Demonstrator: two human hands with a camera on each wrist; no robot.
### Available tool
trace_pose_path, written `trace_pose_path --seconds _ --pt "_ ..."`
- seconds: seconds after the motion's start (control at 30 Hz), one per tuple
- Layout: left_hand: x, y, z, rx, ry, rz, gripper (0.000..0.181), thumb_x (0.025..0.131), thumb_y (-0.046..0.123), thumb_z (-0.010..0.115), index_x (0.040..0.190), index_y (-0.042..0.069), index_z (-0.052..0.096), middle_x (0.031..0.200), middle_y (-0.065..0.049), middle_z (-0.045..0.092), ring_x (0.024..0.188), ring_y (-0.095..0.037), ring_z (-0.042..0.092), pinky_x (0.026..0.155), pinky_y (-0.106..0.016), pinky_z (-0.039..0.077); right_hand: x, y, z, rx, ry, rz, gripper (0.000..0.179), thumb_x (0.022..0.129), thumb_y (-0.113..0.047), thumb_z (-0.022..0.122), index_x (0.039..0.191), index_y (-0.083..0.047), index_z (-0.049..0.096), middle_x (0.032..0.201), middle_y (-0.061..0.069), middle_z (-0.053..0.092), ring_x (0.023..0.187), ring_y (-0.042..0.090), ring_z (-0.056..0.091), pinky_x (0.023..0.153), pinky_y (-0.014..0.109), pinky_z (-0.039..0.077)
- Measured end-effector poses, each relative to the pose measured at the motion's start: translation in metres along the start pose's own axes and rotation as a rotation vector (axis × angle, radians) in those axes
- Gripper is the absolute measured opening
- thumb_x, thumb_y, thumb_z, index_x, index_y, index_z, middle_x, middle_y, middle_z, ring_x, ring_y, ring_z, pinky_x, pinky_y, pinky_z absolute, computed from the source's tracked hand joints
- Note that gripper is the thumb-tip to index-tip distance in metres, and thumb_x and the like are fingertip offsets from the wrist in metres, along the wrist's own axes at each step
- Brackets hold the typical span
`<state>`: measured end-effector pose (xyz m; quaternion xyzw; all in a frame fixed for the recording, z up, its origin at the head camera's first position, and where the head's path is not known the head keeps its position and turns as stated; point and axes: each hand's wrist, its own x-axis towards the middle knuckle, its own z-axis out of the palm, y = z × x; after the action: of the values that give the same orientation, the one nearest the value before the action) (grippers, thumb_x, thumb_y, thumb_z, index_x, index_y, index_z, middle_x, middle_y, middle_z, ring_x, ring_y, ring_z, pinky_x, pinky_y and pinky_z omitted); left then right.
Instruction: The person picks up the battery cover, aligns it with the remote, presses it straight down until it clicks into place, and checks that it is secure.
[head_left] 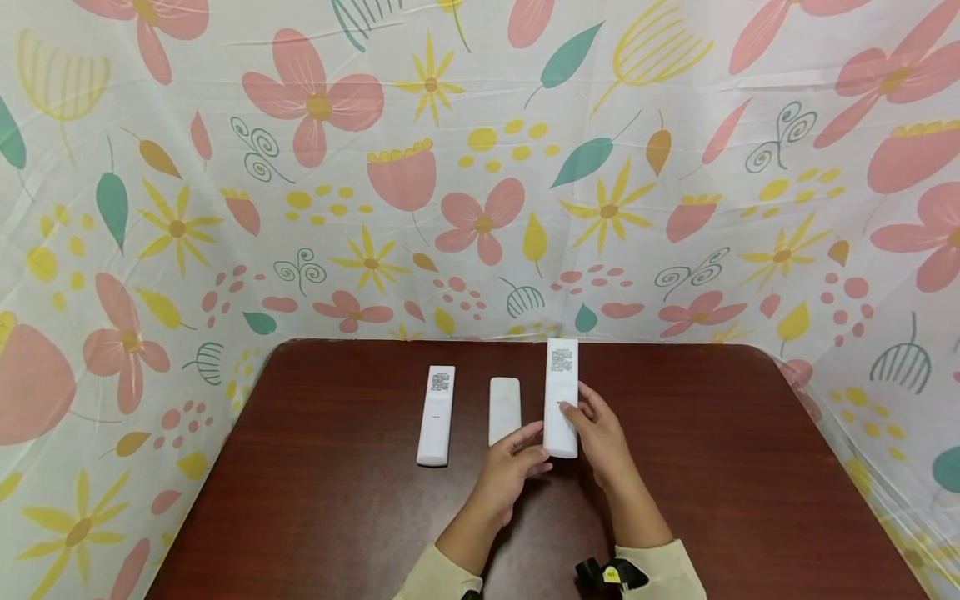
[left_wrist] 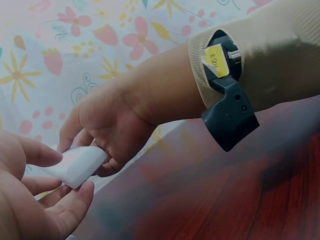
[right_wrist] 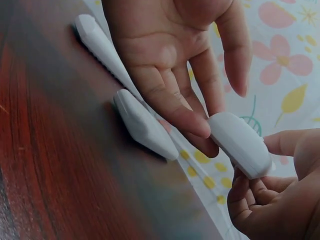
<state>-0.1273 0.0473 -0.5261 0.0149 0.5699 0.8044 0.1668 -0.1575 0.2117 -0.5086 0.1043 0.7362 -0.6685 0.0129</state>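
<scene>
In the head view my right hand (head_left: 606,442) holds a white remote control (head_left: 561,375) back side up, thumb across its back and fingers around the right edge. Small printed text covers the remote's far end. My left hand (head_left: 504,473) is at the lower left corner of this remote, fingers fairly straight and fingertips at its edge. From the right wrist view, the left hand's fingertips (right_wrist: 202,129) meet one side of the held remote, while the right hand (right_wrist: 280,205) grips the other. The left wrist view shows the remote's near end (left_wrist: 82,167) between both hands.
On the brown wooden table (head_left: 322,517) lie two more white remotes: a long one (head_left: 436,425) with printed text at the left, and a shorter plain one (head_left: 505,408) partly behind my left hand. A flower-patterned cloth (head_left: 480,283) hangs behind the table and along its sides.
</scene>
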Motion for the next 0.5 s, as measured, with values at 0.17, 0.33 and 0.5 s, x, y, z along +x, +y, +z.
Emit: trace_pose_path --seconds 0.17,0.33,0.5 --pt "-0.002 -0.003 0.002 0.021 -0.004 -0.016 0.050 0.092 0.004 0.062 0.141 -0.002 0.055 0.139 -0.021 0.059 0.102 -0.020 0.068 0.087 -0.028 0.059 0.004 0.004 -0.006 -0.054 -0.014 0.020 0.060 0.102 -0.022 0.057 0.157 -0.013 0.035 0.125 0.018 0.061 0.095 0.010 0.061 0.081 0.022 0.052" --pt "-0.003 -0.007 0.003 0.038 -0.017 -0.014 0.049 0.092 0.004 0.061 0.141 -0.002 0.055 0.139 -0.021 0.059 0.103 -0.022 0.068 0.087 -0.028 0.058 0.006 0.007 -0.013 -0.101 -0.026 0.038 0.060 0.102 -0.020 0.055 0.158 -0.011 0.034 0.133 0.019 0.058 0.104 0.013 0.059 0.085 0.019 0.050" --pt "-0.003 -0.010 0.005 0.034 -0.014 -0.021 0.048 0.092 0.003 0.062 0.139 -0.002 0.056 0.136 -0.023 0.060 0.103 -0.023 0.067 0.088 -0.029 0.058 0.007 0.009 -0.017 -0.132 -0.032 0.056 0.063 0.102 -0.024 0.057 0.158 -0.010 0.032 0.140 0.017 0.054 0.113 0.018 0.056 0.087 0.017 0.047"
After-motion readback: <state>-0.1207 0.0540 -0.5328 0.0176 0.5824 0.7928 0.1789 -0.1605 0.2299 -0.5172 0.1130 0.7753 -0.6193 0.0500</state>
